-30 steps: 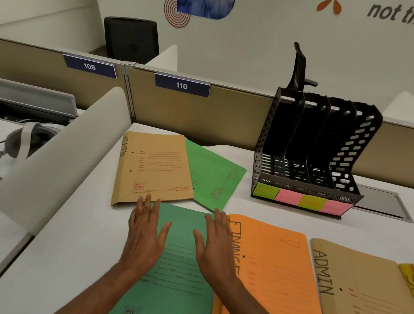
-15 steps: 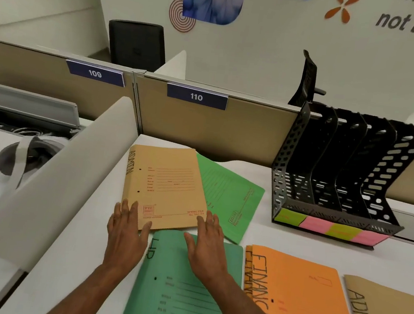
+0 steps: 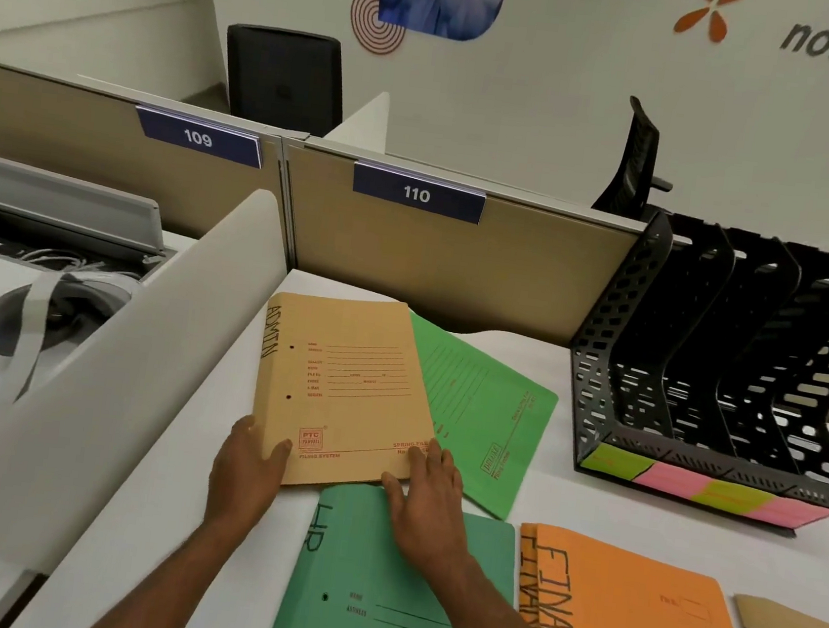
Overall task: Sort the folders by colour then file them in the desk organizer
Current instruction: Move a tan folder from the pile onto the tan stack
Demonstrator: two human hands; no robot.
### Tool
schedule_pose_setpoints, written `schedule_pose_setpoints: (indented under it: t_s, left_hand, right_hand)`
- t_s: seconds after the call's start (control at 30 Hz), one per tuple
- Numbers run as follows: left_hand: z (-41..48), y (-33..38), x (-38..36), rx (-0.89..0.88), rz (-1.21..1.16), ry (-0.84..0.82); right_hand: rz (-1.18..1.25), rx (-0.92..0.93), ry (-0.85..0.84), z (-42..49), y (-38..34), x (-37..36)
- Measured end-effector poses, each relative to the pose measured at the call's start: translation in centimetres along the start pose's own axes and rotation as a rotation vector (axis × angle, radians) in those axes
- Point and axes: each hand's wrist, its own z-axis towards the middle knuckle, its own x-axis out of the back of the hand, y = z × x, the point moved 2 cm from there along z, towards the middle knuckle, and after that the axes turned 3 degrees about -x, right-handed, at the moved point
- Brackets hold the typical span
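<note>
Both hands have slid off the dark green paper folder marked HR point(image 3: 385, 594) onto the tan paper folder marked ADMIN point(image 3: 342, 383), lying on the white bench point(image 3: 552, 494) left of the black plastic desk organizer point(image 3: 702, 398). The left hand point(image 3: 245, 470) grips its near corner; the right hand point(image 3: 427, 501) lays fingers point(image 3: 429, 462) on it, pinching or not I cannot tell. Lifted, it might droop and slip, or drag the light green paper folder point(image 3: 488, 415) under it. It looks thin and bendy.

Your left hand point(image 3: 246, 460) pinches the tan folder point(image 3: 342, 388) at its near corner, thumb on top. Your right hand point(image 3: 425, 495) rests its fingers on the other near corner. The HR folder point(image 3: 370, 593) lies under that wrist, the organizer point(image 3: 603, 366) well to its right.
</note>
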Motion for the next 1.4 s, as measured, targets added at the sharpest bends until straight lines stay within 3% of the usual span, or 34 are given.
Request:
schedule_pose_setpoints:
  t_s: [0.27, 0.53, 0.73, 0.97, 1.23, 1.4]
  left_hand:
    - [2.0, -0.2, 0.4, 0.290, -0.529, -0.053]
    - [2.0, 0.2, 2.0, 0.269, -0.734, 0.040]
    - [1.2, 1.7, 3.4, 0.186, -0.784, 0.108]
    - [-2.8, 2.6, 4.2, 0.159, -0.846, 0.075]
    - [-11.0, 2.2, 3.6, 0.131, -0.878, -0.149]
    - [-16.6, 1.4, 1.5, 0.185, -0.869, -0.286]
  right_hand:
    - [0.029, 0.014, -0.011, 0.1, 0.3, 0.1]
    - [0.231, -0.003, -0.004, 0.0, -0.7, 2.2]
    - [0.471, -0.067, -0.003, -0.8, -1.6, 3.6]
    - [0.787, -0.231, 0.034, -2.0, -1.0, 6.5]
    - [1.092, -0.333, -0.036, -6.5, 3.5, 10.8]
    - [1.145, -0.396, -0.095, -11.3, 8.6, 12.3]
